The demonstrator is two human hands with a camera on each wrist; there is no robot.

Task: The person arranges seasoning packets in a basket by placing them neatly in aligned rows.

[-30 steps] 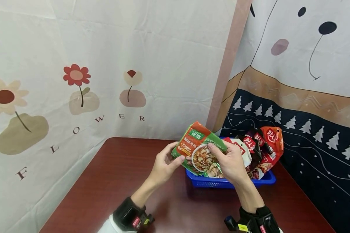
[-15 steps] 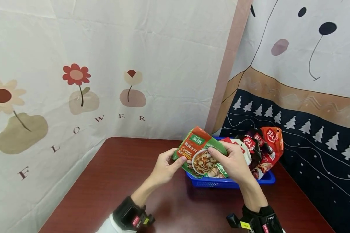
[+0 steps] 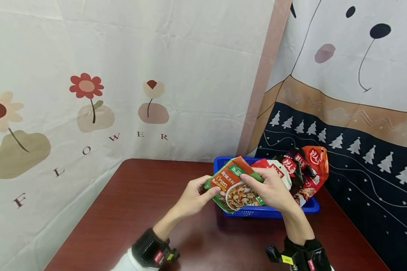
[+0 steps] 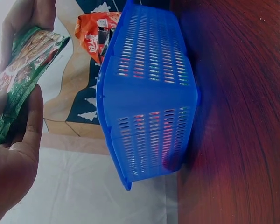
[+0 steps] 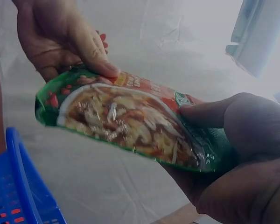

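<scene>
Both hands hold a green and orange soup seasoning packet [image 3: 237, 192], printed with a bowl of food, in front of the blue basket. My left hand [image 3: 195, 197] pinches its left side, thumb on the printed face and fingers behind. On the opposite side my right hand [image 3: 273, 190] grips it the same way, thumb near the green logo. In the right wrist view the packet [image 5: 130, 123] bows slightly between the two thumbs. From the left wrist, the packet [image 4: 25, 70] appears above the basket's rim level, tilted.
A blue perforated plastic basket [image 3: 257, 212] stands on the dark red wooden table [image 3: 149, 195]. It holds several packets, among them a red and orange pouch [image 3: 315, 169], a dark pouch [image 3: 289, 167] and a red and white one [image 3: 274, 167]. Printed cloths [image 3: 196, 75] hang behind.
The packet has come down and slightly to the right, nearer the person, uncovering the basket's back left rim. Both hands keep their hold on it.
</scene>
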